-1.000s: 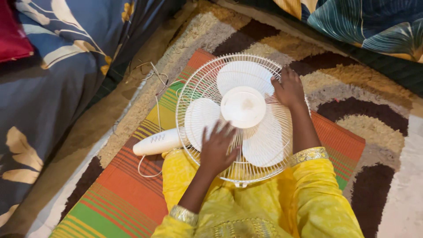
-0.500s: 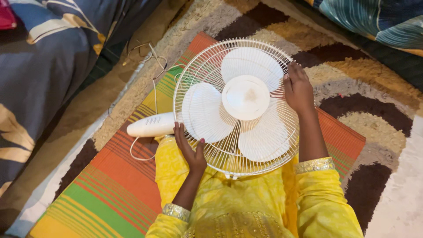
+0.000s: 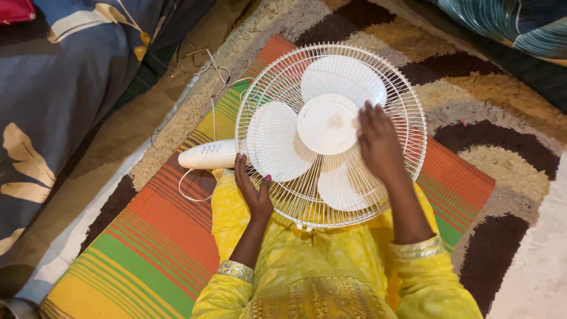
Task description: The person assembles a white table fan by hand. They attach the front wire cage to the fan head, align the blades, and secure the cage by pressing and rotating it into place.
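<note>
Where it lies face-up across the person's lap, the white fan is the landmark: a round wire grille over three pale blades and a central hub. Left hand: at the fan's near-left rim, palm against the grille edge, fingers extended upward and close together, thumb apart. Right hand: flat on the grille just right of the hub, fingers slightly spread, gripping nothing. Fan's white stem: projects left of the rim, a thin cord looping below it. Striped mat: under the fan, its long edges showing left and right of the rim. Shaggy patterned rug: open floor room beyond and right of the fan. Blue floral bedding: well left of the fan, bounding that side; patterned cushion beyond the fan's far-right edge.
</note>
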